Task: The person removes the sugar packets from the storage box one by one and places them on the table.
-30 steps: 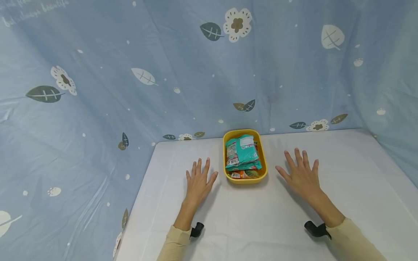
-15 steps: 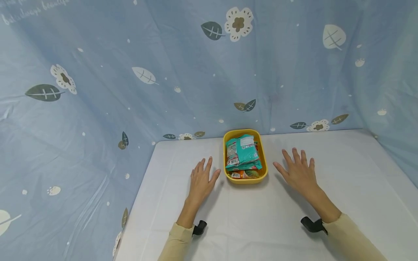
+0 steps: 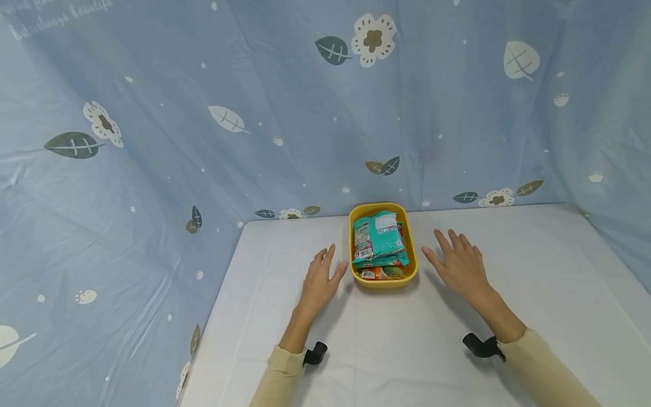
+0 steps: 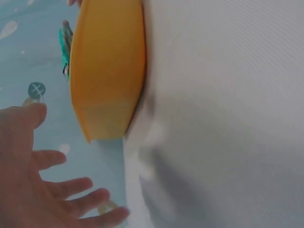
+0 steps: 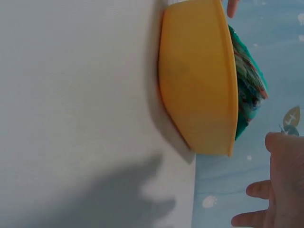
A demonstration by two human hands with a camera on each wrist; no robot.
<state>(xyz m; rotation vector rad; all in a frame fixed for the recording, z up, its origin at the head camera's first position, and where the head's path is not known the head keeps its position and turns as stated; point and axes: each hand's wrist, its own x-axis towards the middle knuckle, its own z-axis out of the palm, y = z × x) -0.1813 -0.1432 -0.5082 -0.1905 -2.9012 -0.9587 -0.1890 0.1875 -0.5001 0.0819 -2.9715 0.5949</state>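
Note:
A yellow plastic basket stands near the back edge of the white table. Teal snack packets are piled in it, above an orange packet. My left hand hovers just left of the basket, fingers extended and apart from it. To the right, my right hand is held over the table with its fingers spread, also not touching the basket. Both wrist views show the basket's side wall and the hands holding nothing. In the right wrist view, packets rise above the basket's rim.
A blue curtain printed with leaves and flowers hangs behind the table and along its left side. White cloth covers the table. A black wrist mount sticks out from the left sleeve, another mount from the right.
Both hands have moved inward toward the basket, the left one rightward and the right one leftward. Their fingers have drawn somewhat closer together. The basket and packets stay in place.

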